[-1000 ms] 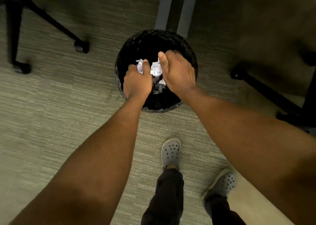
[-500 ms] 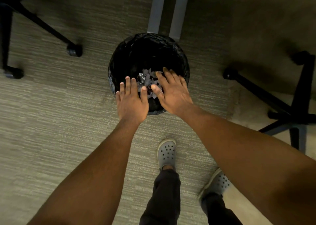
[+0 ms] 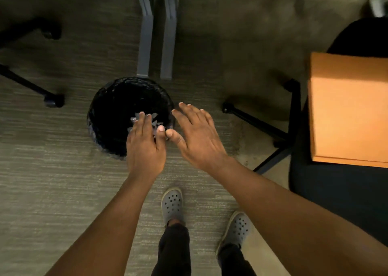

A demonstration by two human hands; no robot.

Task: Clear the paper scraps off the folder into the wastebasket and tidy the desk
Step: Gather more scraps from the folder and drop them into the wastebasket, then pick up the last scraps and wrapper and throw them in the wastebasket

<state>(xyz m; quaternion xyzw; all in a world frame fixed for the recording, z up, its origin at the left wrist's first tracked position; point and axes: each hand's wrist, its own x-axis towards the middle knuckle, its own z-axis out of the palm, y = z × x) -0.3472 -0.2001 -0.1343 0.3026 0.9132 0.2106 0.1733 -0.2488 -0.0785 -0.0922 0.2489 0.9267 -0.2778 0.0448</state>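
Observation:
A round black wastebasket [image 3: 109, 110] lined with a dark bag stands on the carpet, with pale paper scraps [image 3: 155, 116] lying inside it. My left hand [image 3: 144, 147] hovers over the basket's near right rim, palm down, fingers spread, holding nothing. Just right of the basket my right hand [image 3: 199, 135] is also flat and empty, its thumb nearly touching the left thumb. An orange folder [image 3: 346, 107] lies on a dark chair seat at the right edge.
Two grey desk legs [image 3: 155, 34] stand just behind the basket. A black chair base [image 3: 273, 128] with castors spreads right of it, another chair base [image 3: 31, 86] at the left. The dark seat [image 3: 336, 191] fills the right. My two grey shoes [image 3: 172, 206] stand below.
Both hands let go of the crumpled scraps into the basket, opened flat, and have drawn back and to the right. The view shifted right, which brought the orange folder into sight.

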